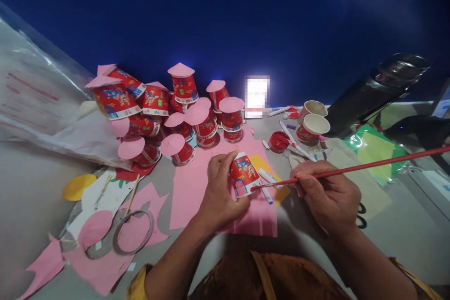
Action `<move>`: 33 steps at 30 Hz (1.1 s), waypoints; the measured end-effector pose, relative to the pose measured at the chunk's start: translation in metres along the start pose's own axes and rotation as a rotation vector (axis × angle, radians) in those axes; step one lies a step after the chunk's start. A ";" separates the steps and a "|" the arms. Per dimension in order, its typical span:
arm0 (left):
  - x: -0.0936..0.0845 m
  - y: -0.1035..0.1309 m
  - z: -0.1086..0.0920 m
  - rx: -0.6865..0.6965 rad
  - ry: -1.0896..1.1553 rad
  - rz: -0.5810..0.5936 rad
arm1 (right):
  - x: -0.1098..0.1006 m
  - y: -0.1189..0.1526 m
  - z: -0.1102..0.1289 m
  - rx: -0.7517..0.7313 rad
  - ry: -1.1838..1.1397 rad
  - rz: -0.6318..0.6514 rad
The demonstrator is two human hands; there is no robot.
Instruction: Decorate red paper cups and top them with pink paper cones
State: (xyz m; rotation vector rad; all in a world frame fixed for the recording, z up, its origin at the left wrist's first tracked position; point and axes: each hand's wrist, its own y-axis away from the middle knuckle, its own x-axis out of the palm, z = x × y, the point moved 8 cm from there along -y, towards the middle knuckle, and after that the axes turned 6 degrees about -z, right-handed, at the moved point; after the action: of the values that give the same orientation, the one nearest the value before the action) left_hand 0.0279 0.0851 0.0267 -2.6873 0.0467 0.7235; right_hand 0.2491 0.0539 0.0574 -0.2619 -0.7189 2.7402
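Dark blue wall (225, 23) rises behind a cluttered grey desk (397, 248); clock directions here run from the red cup (246, 172) near the middle of the view. That cup is tilted above a pink sheet (190, 197), its white rim toward 5 o'clock. The left hand (225, 187) curls around it from 9 o'clock, thumb beside the rim. The right hand (328, 194) pinches a long red paintbrush (386, 162), whose loaded tip meets the cup by the rim.

The likeliest mishap is a smear: if the cup rolls in the left hand's grip, or the brush slips, red could run over the blue drawn lines or onto the thumb. Held so far from the bristles, the brush may also wobble. Its handle reaches past 3 o'clock over a green packet (378, 147), so a wide swing could catch the black flask (369, 96) at 2 o'clock.

White pens (269, 177) lie under the brush at 3 o'clock. Between 1 and 2 sits an open pot of red paint (279, 141), crowded by another pen (302, 150) and easily knocked. Pink-topped cups (181, 89) cluster from 10 to 11 o'clock; a tape roll (151, 232) rests at 8 among pink scraps (98, 267).
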 end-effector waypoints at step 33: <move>0.006 0.002 0.003 -0.012 -0.002 0.062 | 0.003 -0.004 0.005 -0.030 0.146 0.042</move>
State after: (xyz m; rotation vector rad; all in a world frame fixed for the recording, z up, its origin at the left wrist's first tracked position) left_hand 0.0317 0.0844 0.0205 -2.7071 0.1263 0.7481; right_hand 0.2459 0.0556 0.0636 -0.4837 -0.7231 2.7168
